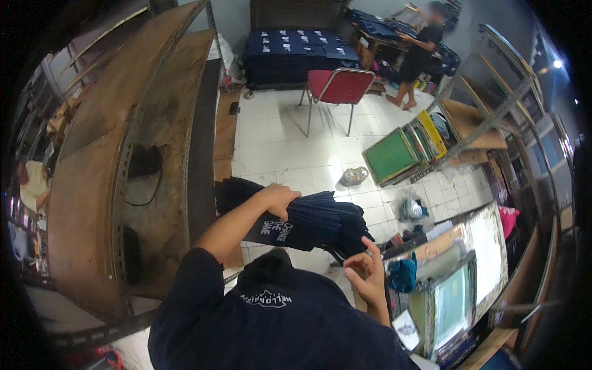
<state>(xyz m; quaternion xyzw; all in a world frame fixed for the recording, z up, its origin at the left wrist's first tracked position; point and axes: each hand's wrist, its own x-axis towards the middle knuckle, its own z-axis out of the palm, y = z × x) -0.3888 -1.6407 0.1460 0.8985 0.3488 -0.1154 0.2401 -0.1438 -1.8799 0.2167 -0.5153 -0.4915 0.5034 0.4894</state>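
A thick stack of dark navy fabric pieces (320, 217) lies fanned in front of my body, with white lettering on one piece. My left hand (280, 200) is closed on the upper side of the stack, its fingers bent over the cloth. Just past the stack's right end is my right hand (369, 275), its fingers apart and slightly curled, with nothing visible in them. What supports the stack from below is hidden.
Brown wooden shelving (92, 160) rises close on my left. At right, a worktable holds framed screens (453, 302) and a teal cloth (402, 273). Ahead are a metal tin (353, 176), green frames (391, 154), a red chair (342, 85) and another person (419, 52).
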